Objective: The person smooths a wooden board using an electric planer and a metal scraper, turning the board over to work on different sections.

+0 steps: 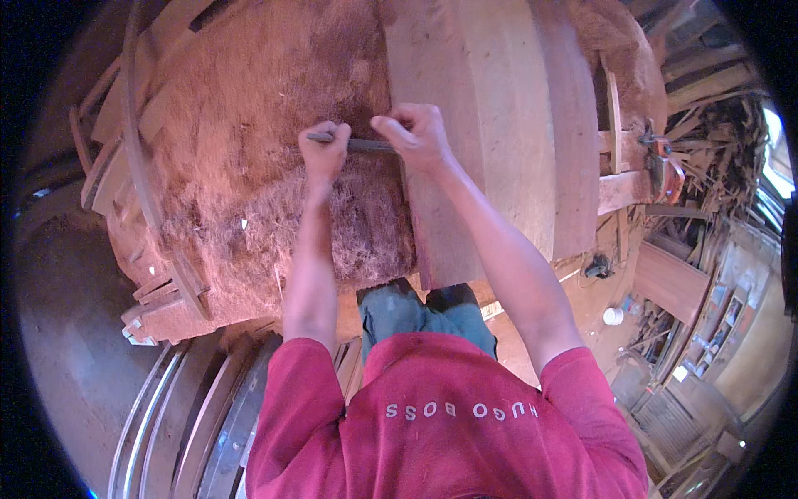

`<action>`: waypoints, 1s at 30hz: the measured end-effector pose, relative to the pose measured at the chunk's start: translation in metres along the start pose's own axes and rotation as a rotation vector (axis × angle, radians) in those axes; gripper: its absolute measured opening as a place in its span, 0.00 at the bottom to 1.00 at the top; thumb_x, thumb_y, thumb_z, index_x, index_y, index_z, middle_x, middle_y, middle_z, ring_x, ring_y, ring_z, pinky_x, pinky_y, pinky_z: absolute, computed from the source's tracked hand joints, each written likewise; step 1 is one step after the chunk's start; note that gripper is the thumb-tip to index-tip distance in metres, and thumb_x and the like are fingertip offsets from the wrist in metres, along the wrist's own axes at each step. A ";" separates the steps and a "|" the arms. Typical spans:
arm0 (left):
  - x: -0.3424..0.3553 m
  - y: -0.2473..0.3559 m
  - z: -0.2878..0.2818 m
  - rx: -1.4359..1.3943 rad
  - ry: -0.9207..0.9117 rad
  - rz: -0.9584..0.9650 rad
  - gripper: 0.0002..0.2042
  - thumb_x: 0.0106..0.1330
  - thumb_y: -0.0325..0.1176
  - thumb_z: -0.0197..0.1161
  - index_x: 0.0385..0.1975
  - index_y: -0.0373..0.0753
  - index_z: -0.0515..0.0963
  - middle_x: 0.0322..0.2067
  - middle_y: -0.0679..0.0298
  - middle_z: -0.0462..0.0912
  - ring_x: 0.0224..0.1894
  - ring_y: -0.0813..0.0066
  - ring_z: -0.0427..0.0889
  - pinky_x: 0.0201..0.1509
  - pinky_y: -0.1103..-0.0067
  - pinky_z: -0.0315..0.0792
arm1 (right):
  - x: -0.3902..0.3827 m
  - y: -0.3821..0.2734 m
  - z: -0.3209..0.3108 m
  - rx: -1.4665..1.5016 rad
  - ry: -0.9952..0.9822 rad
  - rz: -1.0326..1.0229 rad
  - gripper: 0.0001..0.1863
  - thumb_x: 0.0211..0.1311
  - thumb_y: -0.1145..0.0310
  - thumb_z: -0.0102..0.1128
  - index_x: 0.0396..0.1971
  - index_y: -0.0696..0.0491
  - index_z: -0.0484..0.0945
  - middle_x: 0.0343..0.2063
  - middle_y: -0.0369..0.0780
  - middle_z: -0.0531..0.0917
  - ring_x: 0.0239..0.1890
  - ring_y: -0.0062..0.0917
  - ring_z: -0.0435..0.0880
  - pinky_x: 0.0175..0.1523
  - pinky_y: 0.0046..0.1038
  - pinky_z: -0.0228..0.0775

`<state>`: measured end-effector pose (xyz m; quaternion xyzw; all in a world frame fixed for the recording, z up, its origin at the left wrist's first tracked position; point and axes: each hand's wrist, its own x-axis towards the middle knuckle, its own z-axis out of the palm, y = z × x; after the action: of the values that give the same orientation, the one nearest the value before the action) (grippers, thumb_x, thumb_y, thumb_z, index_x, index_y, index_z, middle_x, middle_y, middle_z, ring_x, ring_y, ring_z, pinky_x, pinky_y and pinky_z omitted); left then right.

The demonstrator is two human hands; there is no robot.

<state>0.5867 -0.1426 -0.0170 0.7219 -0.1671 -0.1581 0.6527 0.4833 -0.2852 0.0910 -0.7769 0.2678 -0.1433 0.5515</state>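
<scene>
Shirt (465, 453), tool (370, 145), dusty bench (249, 91), woodpile (702, 137)

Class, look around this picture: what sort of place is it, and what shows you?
Probably a woodworking shop: wide wooden boards lie before the person, a heap of wood pieces is piled at the right, and what seems a slim hand tool is being held.

Boards (507, 108) right of tool (368, 145), bucket (613, 316) farther right
</scene>
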 end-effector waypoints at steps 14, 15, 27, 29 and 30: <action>0.057 0.029 -0.161 0.842 0.322 -0.031 0.16 0.57 0.38 0.69 0.35 0.30 0.80 0.26 0.54 0.83 0.31 0.61 0.83 0.39 0.68 0.75 | -0.083 0.040 -0.034 0.139 0.109 0.260 0.15 0.67 0.65 0.60 0.47 0.59 0.80 0.43 0.37 0.84 0.49 0.19 0.79 0.53 0.22 0.70; 0.057 0.026 -0.166 0.893 0.359 0.057 0.18 0.57 0.39 0.69 0.40 0.29 0.80 0.30 0.51 0.83 0.35 0.58 0.83 0.42 0.67 0.75 | -0.120 0.083 -0.057 0.077 0.253 0.374 0.13 0.67 0.65 0.60 0.45 0.57 0.81 0.37 0.35 0.83 0.43 0.16 0.78 0.47 0.21 0.71; -0.100 -0.051 0.113 0.332 -0.107 -0.482 0.32 0.68 0.49 0.61 0.61 0.27 0.66 0.55 0.44 0.78 0.57 0.54 0.78 0.62 0.68 0.69 | -0.359 0.268 -0.195 1.094 0.687 1.093 0.40 0.69 0.32 0.33 0.71 0.44 0.55 0.67 0.40 0.66 0.65 0.41 0.68 0.65 0.55 0.60; -0.097 -0.045 0.129 0.138 -0.113 -0.516 0.26 0.67 0.45 0.63 0.52 0.27 0.72 0.47 0.52 0.82 0.50 0.64 0.80 0.57 0.71 0.71 | -0.351 0.277 -0.192 1.178 0.780 1.056 0.40 0.69 0.31 0.30 0.70 0.43 0.57 0.67 0.38 0.66 0.64 0.39 0.69 0.65 0.49 0.63; -0.098 -0.042 0.134 0.107 -0.095 -0.527 0.26 0.67 0.46 0.64 0.52 0.27 0.73 0.46 0.50 0.82 0.50 0.61 0.81 0.56 0.70 0.71 | -0.354 0.277 -0.190 1.146 0.800 1.064 0.39 0.69 0.32 0.30 0.70 0.43 0.58 0.67 0.38 0.67 0.64 0.38 0.69 0.65 0.48 0.64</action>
<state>0.4409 -0.2138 -0.0709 0.7658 -0.0120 -0.3473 0.5412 0.0244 -0.2993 -0.0752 -0.0440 0.6545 -0.2411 0.7152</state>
